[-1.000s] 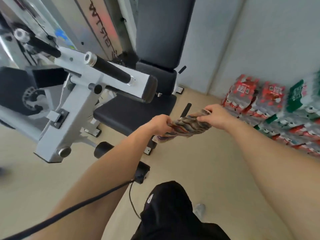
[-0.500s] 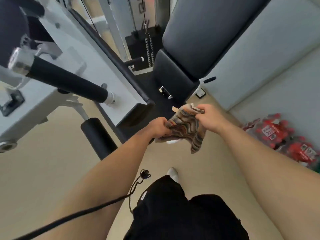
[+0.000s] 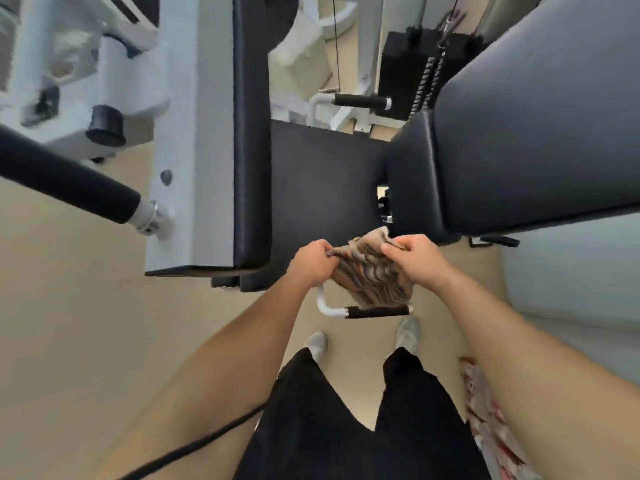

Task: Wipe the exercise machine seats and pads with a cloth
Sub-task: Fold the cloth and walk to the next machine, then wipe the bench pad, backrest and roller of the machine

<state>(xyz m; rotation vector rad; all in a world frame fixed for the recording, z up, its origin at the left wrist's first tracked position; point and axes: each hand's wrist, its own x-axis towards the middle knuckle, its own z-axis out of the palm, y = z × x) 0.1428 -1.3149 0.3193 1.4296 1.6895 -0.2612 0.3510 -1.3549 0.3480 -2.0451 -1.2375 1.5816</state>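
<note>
Standing over the machine, a person is holding one striped cloth (image 3: 372, 275) in the middle of the frame, stretched between two hands. The left hand (image 3: 310, 263) is pinching the cloth's left edge with its fingers curled shut, and the right hand (image 3: 414, 259) is pinching the upper right edge the same way, so the cloth is hanging bunched between them. The cloth is hovering just over the near edge of the one black seat (image 3: 322, 188), which is filling the centre of the frame. One large dark back pad (image 3: 526, 133) is rising at the upper right, touching the seat's far right side. One long black pad (image 3: 251, 133) on a white frame is running down the left of the seat. Three black-gripped handles are showing: one (image 3: 65, 178) at the left, one (image 3: 360, 100) at the upper centre, and one (image 3: 377, 311) just below the cloth. Two grey shoes (image 3: 408, 332) are standing on the beige floor (image 3: 69, 323) at the lower centre.
</note>
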